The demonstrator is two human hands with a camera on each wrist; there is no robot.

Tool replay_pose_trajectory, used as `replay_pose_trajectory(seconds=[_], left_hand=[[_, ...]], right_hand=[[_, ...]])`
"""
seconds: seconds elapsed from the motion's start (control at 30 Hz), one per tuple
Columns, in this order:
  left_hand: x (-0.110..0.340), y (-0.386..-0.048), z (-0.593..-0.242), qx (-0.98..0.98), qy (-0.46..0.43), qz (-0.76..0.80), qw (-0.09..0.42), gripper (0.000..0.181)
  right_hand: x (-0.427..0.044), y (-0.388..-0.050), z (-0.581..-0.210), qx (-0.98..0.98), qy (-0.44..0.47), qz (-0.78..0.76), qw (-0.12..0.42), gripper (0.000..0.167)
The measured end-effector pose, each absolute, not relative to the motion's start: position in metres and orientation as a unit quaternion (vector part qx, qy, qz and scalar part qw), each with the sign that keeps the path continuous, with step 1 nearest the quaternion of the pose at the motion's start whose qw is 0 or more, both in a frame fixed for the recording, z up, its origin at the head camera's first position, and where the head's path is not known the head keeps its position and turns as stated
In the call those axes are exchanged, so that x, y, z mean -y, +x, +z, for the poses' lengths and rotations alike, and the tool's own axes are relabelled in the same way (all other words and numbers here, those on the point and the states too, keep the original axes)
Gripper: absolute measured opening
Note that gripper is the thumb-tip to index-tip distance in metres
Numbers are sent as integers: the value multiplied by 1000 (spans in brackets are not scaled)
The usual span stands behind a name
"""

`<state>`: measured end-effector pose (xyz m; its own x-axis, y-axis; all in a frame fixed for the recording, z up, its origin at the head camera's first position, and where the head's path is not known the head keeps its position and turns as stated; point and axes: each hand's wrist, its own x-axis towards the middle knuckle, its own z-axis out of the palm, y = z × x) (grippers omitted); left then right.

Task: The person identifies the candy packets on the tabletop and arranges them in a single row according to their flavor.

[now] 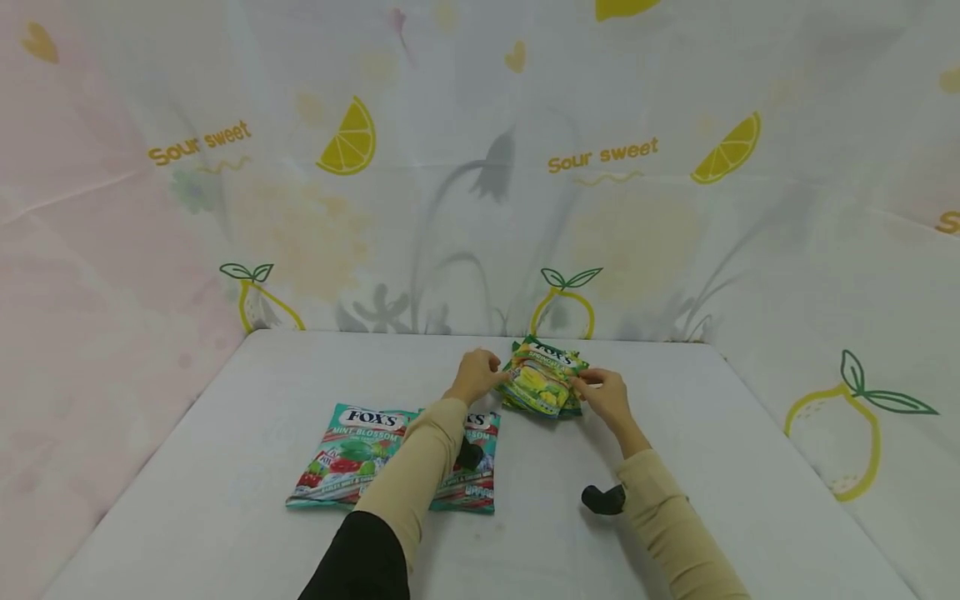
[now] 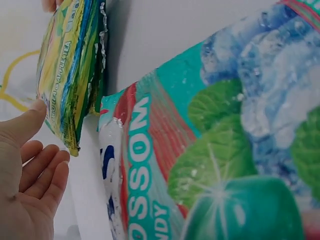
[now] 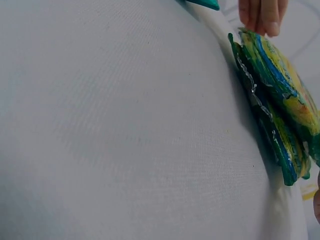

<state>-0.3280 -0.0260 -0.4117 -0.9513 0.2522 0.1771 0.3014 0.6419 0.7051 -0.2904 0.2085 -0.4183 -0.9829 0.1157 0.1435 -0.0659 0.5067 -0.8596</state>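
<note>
So there's a yellow-green candy bag [image 1: 536, 383] at the far side of the white table [image 1: 532, 517], a bit right of the middle. It sits on a second yellow-green bag [image 1: 572, 409], which pokes out mostly along the right and far edges. From the right wrist camera the two lie at a slight angle to each other, with a gap at one end.

Both hands are on the top bag. The right hand [image 1: 609, 398] has its right edge pinched between thumb and finger, fingers close together. The left hand [image 1: 477, 375] has its thumb against the left edge, the other fingers loosely bent; can't really tell if it's pinching or just touching.

Nearer and to the left are two teal Fox's Mint Blossom bags, lying flat side by side: the left mint bag [image 1: 348, 454] shows most of its front, while the right mint bag [image 1: 477, 487] is partly behind the left beige sleeve [image 1: 423, 462]. That arm crosses where they meet, so no clue if they overlap. There's a black gadget [image 1: 602, 500] by the right beige sleeve [image 1: 678, 533], and a lemon-print cloth [image 1: 450, 75] hangs behind the far edge.
</note>
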Motion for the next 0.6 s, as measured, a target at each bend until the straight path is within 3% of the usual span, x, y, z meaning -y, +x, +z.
replay_pose_trajectory(seconds=[0.23,0.6], left_hand=[[27,-325,-418,905,-152,-396,33,33],[20,-325,-421,900,-152,-409,12,33]], right_hand=[[-206,-290,-419,867,-53,485,97,29],[-202,-291,-423,873,-95,477,20,42]])
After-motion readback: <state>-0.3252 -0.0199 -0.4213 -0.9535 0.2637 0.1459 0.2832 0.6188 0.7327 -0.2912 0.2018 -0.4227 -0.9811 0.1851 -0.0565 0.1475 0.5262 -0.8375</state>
